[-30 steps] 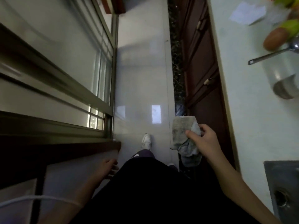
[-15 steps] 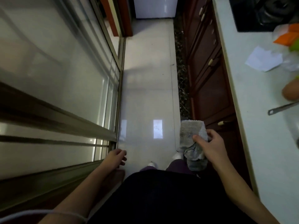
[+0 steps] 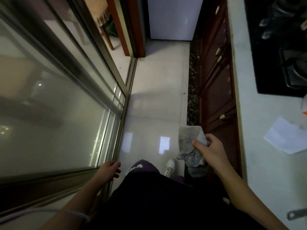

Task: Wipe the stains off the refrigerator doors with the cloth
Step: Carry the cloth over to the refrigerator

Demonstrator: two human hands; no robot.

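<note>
grey, worn terry cloth (image 3: 189, 143), bunched and partly hanging, was pinched between the thumb and fingers of the person's right hand (image 3: 210, 151) at about hip level, above the pale glossy tiled floor (image 3: 156, 100) of a narrow kitchen. the left hand (image 3: 110, 170) hung loose and held nothing, fingers slack, close beside the metal frame of the sliding glass door (image 3: 69, 103) on that side. the white refrigerator (image 3: 174, 19), only its lower door panel in view, stood at the far end of the aisle, well apart from the cloth, between the reddish-brown wooden door frame (image 3: 132, 25) and the dark red-brown lower cabinets (image 3: 216, 90) that ran along the right. a pale countertop (image 3: 265, 163) carried a black gas hob (image 3: 279, 47) and a sheet of white paper (image 3: 285, 138). judged from this view, no wiping had begun: the cloth was in hand but had not reached the refrigerator, and any stains on the door were too small to make out. the walk to the appliance and the whole of the wiping appeared to remain.
</note>
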